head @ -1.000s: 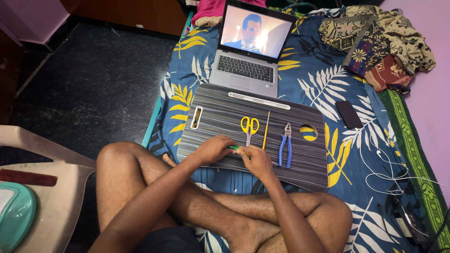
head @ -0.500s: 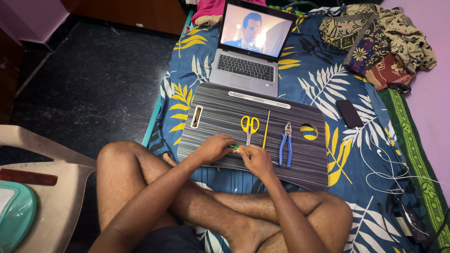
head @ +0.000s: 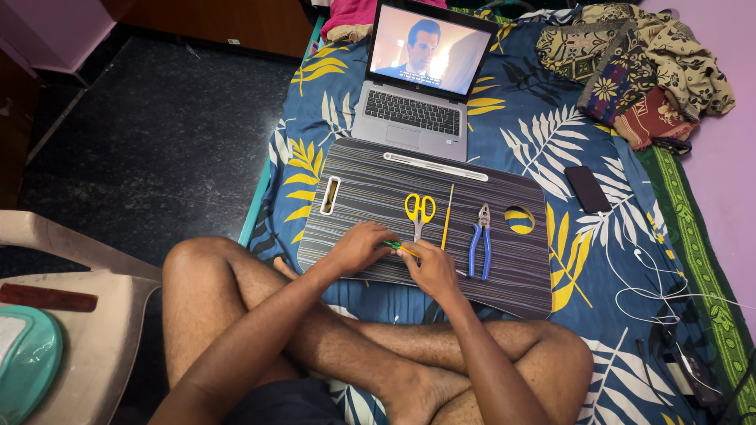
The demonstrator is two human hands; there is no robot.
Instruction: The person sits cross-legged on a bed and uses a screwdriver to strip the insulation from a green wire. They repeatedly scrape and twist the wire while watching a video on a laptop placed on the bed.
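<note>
Since the earlier frames almost nothing has moved: both hands remain together at the near edge of the lap desk, and only the picture on the laptop screen has changed. The left hand [head: 361, 245] and right hand [head: 430, 267] meet over a small, thin green-and-yellow piece [head: 398, 247], which lies between their fingertips; the fingers of each hand are curled closed on it, though most of the piece is hidden and its exact shape cannot be told. What shows is a short bright-green length with a yellow tip towards the right hand. Both hands rest on the dark grey striped lap desk [head: 370, 189], which sits on the blue bedsheet with yellow and white leaf print [head: 551, 134]. Just beyond the hands lie yellow-handled scissors [head: 420, 211], blades pointing back towards the fingers. Beside the scissors, on the right-hand side, is a thin yellow stick [head: 448, 216], and further right, blue-handled pliers [head: 480, 240], near the right hand but not touching it. Well beyond the hands stands an open silver laptop [head: 413, 110]. A black phone [head: 587, 189] lies far right of the right hand.
</note>
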